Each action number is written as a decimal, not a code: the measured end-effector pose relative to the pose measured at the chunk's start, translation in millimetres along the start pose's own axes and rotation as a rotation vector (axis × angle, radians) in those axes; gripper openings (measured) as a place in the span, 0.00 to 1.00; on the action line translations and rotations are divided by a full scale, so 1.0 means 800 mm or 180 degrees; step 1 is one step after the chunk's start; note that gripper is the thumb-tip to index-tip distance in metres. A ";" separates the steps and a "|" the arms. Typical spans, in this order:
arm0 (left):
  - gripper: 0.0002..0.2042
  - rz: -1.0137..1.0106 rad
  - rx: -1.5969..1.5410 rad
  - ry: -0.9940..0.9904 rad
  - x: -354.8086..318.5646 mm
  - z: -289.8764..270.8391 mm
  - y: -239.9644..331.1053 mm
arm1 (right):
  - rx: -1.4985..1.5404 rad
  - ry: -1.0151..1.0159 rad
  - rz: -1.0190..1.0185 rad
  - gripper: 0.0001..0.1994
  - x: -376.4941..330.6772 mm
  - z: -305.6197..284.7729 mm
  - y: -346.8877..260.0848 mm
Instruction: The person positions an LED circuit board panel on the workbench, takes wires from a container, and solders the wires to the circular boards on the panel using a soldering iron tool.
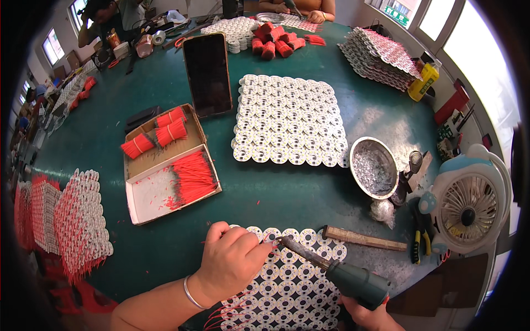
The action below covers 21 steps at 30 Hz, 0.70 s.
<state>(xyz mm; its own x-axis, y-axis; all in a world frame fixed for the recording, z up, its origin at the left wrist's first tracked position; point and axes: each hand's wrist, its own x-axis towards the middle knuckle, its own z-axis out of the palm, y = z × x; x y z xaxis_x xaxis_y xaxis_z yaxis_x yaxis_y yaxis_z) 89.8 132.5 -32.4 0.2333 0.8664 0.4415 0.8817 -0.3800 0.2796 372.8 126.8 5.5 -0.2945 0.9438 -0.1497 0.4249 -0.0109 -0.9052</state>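
Observation:
A panel of joined round white circuit boards (287,275) lies at the near edge. Over its far rows, my left hand (232,258) is closed in a pinch on a thin red wire (269,239), much of it hidden by the fingers. My right hand (361,315) grips the dark green handle of a soldering iron (353,280). The iron's tip meets the panel right beside my left fingertips. Several red wires stick out along the panel's left side. Beyond my left hand, an open cardboard box (132,198) holds loose cut red wires and tied bundles.
A wooden strip (364,238) touches the panel's right. Farther right are a metal bowl (374,168), pliers (420,231) and a small fan (469,207). Ahead are a stacked board panel (288,120) and a propped phone (207,74). Wired panels (83,220) stand left. Other people sit across the table.

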 end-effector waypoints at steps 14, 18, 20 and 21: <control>0.08 -0.0116 -0.0049 -0.0094 -0.019 -0.017 0.009 | 0.0228 0.0172 0.0004 0.14 -0.031 -0.001 0.010; 0.06 -0.0162 -0.0015 -0.0118 -0.023 -0.016 0.008 | 0.0182 0.0004 0.0212 0.15 -0.028 0.007 0.008; 0.06 -0.0161 -0.0013 -0.0117 -0.024 -0.015 0.007 | 0.0222 -0.0029 0.0196 0.16 -0.028 0.009 0.010; 0.06 -0.0151 -0.0007 -0.0113 -0.024 -0.014 0.006 | 0.0266 -0.0055 0.0175 0.16 -0.027 0.009 0.011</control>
<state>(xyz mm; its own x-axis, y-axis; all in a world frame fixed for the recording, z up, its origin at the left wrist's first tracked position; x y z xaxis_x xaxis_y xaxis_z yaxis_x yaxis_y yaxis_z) 85.0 110.1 -30.0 0.2057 0.8944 0.3971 0.8912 -0.3389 0.3015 376.7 103.5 -2.1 -0.2878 0.9352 -0.2063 0.3683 -0.0908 -0.9253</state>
